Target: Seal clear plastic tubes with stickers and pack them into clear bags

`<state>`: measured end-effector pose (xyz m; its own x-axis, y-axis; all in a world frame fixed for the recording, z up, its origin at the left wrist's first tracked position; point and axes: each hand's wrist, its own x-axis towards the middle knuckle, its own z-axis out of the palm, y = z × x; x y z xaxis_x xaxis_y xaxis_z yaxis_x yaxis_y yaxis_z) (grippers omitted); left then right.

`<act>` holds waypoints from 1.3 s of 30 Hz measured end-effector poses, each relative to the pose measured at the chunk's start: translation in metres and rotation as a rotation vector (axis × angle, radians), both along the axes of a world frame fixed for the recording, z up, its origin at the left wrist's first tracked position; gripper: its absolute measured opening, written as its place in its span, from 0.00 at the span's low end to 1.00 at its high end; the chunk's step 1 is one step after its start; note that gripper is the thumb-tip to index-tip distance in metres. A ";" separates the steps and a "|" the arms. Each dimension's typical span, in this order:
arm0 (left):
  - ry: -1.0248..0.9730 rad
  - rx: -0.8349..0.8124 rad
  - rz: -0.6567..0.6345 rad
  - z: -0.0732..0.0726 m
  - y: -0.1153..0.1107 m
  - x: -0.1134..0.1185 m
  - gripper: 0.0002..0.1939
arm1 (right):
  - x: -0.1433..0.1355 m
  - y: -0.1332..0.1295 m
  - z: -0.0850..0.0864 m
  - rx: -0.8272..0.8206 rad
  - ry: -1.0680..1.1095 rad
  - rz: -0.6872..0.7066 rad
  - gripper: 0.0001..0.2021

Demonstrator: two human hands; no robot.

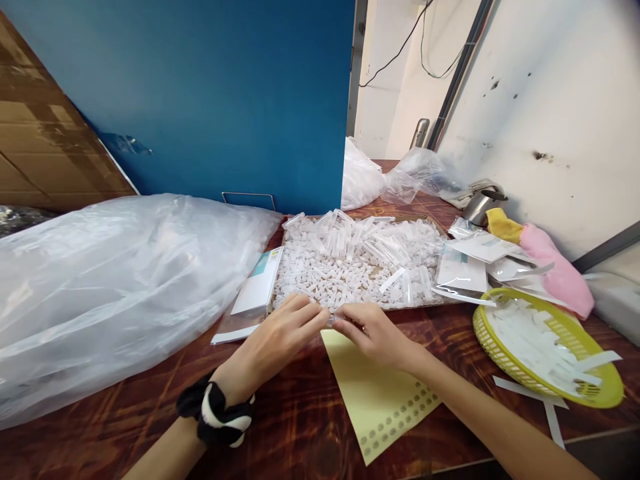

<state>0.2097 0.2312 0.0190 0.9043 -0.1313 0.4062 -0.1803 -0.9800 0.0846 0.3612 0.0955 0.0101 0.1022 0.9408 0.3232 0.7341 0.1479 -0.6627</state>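
My left hand (286, 328), with a black and white scrunchie (215, 412) at its wrist, is closed in a pinch. My right hand (373, 332) is closed too, its fingertips meeting the left ones around a small clear plastic piece (331, 321), mostly hidden by the fingers. Under the right hand lies a yellow sticker sheet (370, 400) with rows of small round dark stickers near its lower edge. Just beyond both hands, a shallow cardboard tray (420, 307) holds many small white plastic pieces (320, 277) and a heap of clear plastic tubes (345, 237).
A large translucent plastic bag (120, 280) fills the left side. A packaged white card (257, 283) leans by the tray. On the right are bagged cards (463, 267), a yellow basket (613, 383) of white strips and a pink and yellow cloth item (555, 263). A blue panel (225, 100) stands behind.
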 end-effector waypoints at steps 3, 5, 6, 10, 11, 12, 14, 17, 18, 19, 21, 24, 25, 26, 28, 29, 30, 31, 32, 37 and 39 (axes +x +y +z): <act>-0.024 0.107 0.018 0.001 0.003 0.002 0.14 | -0.001 0.002 0.006 -0.058 0.083 -0.005 0.18; -0.023 0.154 0.106 0.004 0.005 0.005 0.13 | 0.006 0.002 0.010 -0.026 0.094 -0.050 0.16; -0.022 0.182 0.160 0.006 0.006 0.007 0.11 | 0.013 0.002 0.012 0.003 0.106 -0.105 0.15; -0.014 0.280 0.350 0.019 0.014 0.019 0.07 | 0.054 -0.002 0.014 0.094 0.073 -0.511 0.13; -0.019 0.279 0.378 0.022 0.017 0.026 0.07 | 0.066 -0.004 0.012 0.093 0.037 -0.607 0.12; -0.024 0.267 0.407 0.024 0.022 0.034 0.09 | 0.076 -0.005 0.010 0.082 0.003 -0.677 0.10; -0.047 0.235 0.478 0.023 0.032 0.056 0.12 | 0.092 -0.008 0.006 0.049 -0.026 -0.745 0.07; -0.075 0.234 0.556 0.015 0.051 0.092 0.18 | 0.104 -0.011 0.000 0.026 -0.036 -0.774 0.06; -0.065 0.246 0.534 0.012 0.058 0.101 0.20 | 0.104 -0.011 -0.001 0.023 -0.042 -0.775 0.06; -0.050 0.260 0.497 0.009 0.064 0.108 0.21 | 0.104 -0.011 -0.001 0.022 -0.047 -0.771 0.06; -0.017 0.285 0.417 0.007 0.073 0.116 0.20 | 0.101 -0.009 -0.001 0.019 -0.061 -0.742 0.06; -0.013 0.307 0.362 0.010 0.078 0.114 0.14 | 0.092 -0.003 -0.001 0.011 -0.090 -0.649 0.05; -0.027 0.309 0.361 0.012 0.077 0.111 0.12 | 0.087 -0.001 -0.001 0.007 -0.105 -0.613 0.05; -0.048 0.308 0.367 0.014 0.074 0.107 0.10 | 0.083 0.002 -0.001 0.001 -0.124 -0.579 0.04; -0.093 0.296 0.383 0.017 0.064 0.098 0.08 | 0.073 0.006 0.000 -0.020 -0.171 -0.528 0.04; -0.110 0.289 0.387 0.018 0.057 0.092 0.07 | 0.069 0.009 -0.001 -0.038 -0.196 -0.510 0.04; -0.124 0.277 0.384 0.018 0.049 0.086 0.07 | 0.065 0.011 -0.001 -0.062 -0.221 -0.498 0.05; -0.138 0.260 0.374 0.018 0.040 0.079 0.08 | 0.062 0.013 -0.001 -0.091 -0.243 -0.489 0.05; -0.152 0.235 0.358 0.016 0.032 0.071 0.08 | 0.060 0.016 -0.001 -0.123 -0.262 -0.483 0.06; -0.247 -0.032 0.293 0.002 -0.001 0.037 0.11 | 0.062 0.027 0.000 -0.240 -0.307 -0.473 0.07; -0.256 -0.175 0.282 -0.005 -0.009 0.030 0.11 | 0.065 0.029 0.003 -0.257 -0.292 -0.463 0.08</act>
